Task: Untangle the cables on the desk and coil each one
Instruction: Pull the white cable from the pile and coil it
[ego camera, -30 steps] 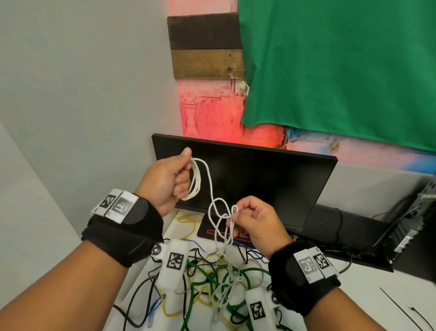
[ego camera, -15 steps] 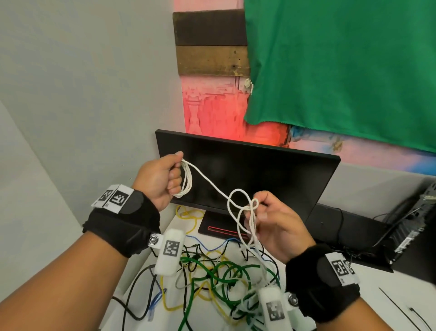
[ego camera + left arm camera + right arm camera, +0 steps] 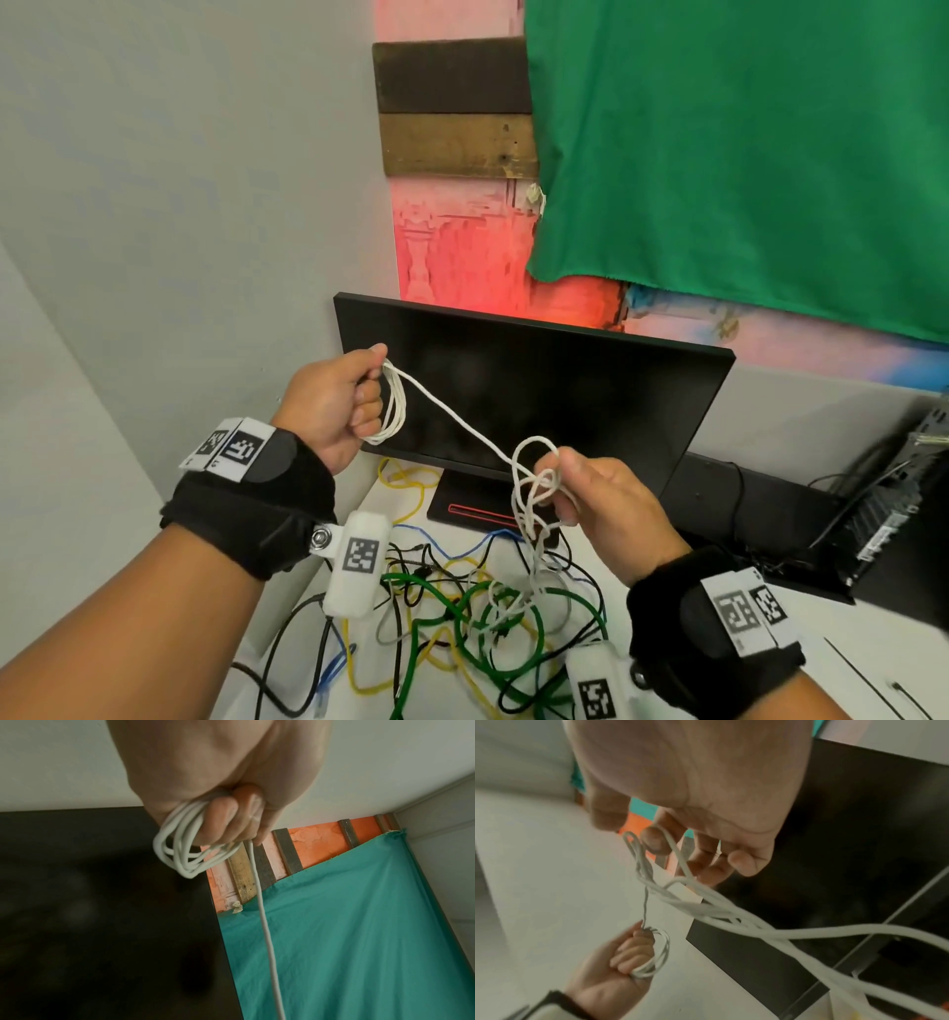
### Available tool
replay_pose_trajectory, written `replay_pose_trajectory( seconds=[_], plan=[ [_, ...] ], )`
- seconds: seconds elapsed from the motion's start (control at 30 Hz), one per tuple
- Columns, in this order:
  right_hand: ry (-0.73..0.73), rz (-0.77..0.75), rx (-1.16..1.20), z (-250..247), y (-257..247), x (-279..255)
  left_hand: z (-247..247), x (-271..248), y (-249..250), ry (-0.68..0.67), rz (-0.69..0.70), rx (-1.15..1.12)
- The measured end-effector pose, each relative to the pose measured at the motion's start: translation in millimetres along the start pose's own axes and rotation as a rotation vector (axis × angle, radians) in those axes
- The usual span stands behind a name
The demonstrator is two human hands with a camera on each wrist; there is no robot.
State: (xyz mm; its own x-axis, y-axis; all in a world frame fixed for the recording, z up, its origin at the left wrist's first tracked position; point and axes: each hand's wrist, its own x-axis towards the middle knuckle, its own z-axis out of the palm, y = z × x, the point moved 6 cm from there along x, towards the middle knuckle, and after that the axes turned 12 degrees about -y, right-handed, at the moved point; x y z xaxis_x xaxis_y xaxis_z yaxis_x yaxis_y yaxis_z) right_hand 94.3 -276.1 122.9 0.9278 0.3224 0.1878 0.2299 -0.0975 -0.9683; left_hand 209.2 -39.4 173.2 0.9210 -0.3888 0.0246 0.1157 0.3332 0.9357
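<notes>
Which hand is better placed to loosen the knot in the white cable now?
The right hand, probably. Its fingers already hold the knotted loops of the white cable. The left hand grips the finished coil and should keep it.

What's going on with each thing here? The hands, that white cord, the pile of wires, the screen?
Left hand: raised, gripping a small coil of the thin white cable.
Right hand: raised, fingers holding tangled loops of the same cable.
Thin white cable: partly coiled, stretched between the hands, its tail hanging into the pile.
Heap of green, yellow, black and blue cables: tangled on the desk.
Black flat monitor: upright, screen dark.
</notes>
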Motion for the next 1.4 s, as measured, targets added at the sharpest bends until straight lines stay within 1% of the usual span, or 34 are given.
replay_pose_trajectory(
  seconds=[0.07,0.17,0.27,0.3,0.37,0.47,0.5,0.53,0.6,0.63,0.67,0.77,0.8,0.87,0.93,1.0,1.03,1.13,1.17,1.3,1.33,1.37,1.4],
  plan=[
    [0.056,0.030,-0.076,-4,-1,-1,-1,-1,1,0.005,0.001,0.001],
    [0.080,0.068,-0.162,-4,2,-2,-1,-3,-1,-0.005,-0.005,-0.022],
    [0.075,0.150,-0.159,-3,13,-6,0,-4,-3,-0.016,-0.019,-0.038],
    [0.077,0.156,-0.130,-2,16,-8,-1,-4,-4,-0.018,-0.026,-0.046],
    [0.091,0.108,-0.040,0,18,-10,-2,-5,-7,-0.020,-0.038,-0.056],
    [0.151,-0.024,0.049,-3,13,-18,-7,-7,-13,-0.009,-0.061,-0.099],
    [0.152,-0.065,0.065,-6,13,-22,-10,-9,-15,0.000,-0.067,-0.123],
    [0.129,-0.091,0.098,-8,12,-26,-13,-10,-17,0.010,-0.070,-0.144],
    [0.029,-0.091,0.210,-11,16,-34,-18,-13,-20,0.027,-0.074,-0.165],
    [-0.013,-0.064,0.246,-12,21,-38,-19,-14,-21,0.033,-0.078,-0.165],
    [-0.021,-0.010,0.230,-12,25,-41,-19,-15,-23,0.037,-0.081,-0.162],
    [0.085,0.146,0.049,-22,40,-47,-17,-18,-27,0.037,-0.085,-0.162],
    [0.105,0.175,0.036,-23,44,-48,-17,-18,-28,0.033,-0.085,-0.165],
    [0.112,0.180,0.082,-26,48,-51,-18,-19,-28,0.033,-0.084,-0.168],
    [0.127,0.125,0.136,-29,48,-52,-21,-19,-25,0.050,-0.075,-0.176],
    [0.160,0.074,0.126,-37,46,-53,-27,-20,-19,0.076,-0.057,-0.196],
    [0.184,0.055,0.165,-43,47,-55,-31,-21,-15,0.089,-0.050,-0.202],
    [0.265,0.016,0.488,-64,60,-64,-41,-24,-6,0.104,-0.031,-0.198],
    [0.302,0.014,0.541,-71,65,-68,-43,-25,-3,0.107,-0.022,-0.200],
    [0.404,0.102,0.380,-87,88,-92,-57,-26,6,0.149,0.008,-0.212],
    [0.450,0.139,0.364,-92,97,-101,-62,-26,9,0.170,0.016,-0.222],
    [0.511,0.197,0.299,-99,104,-110,-68,-26,11,0.193,0.024,-0.232],
    [0.569,0.269,0.162,-108,111,-120,-73,-26,14,0.213,0.031,-0.237]
  ],
)
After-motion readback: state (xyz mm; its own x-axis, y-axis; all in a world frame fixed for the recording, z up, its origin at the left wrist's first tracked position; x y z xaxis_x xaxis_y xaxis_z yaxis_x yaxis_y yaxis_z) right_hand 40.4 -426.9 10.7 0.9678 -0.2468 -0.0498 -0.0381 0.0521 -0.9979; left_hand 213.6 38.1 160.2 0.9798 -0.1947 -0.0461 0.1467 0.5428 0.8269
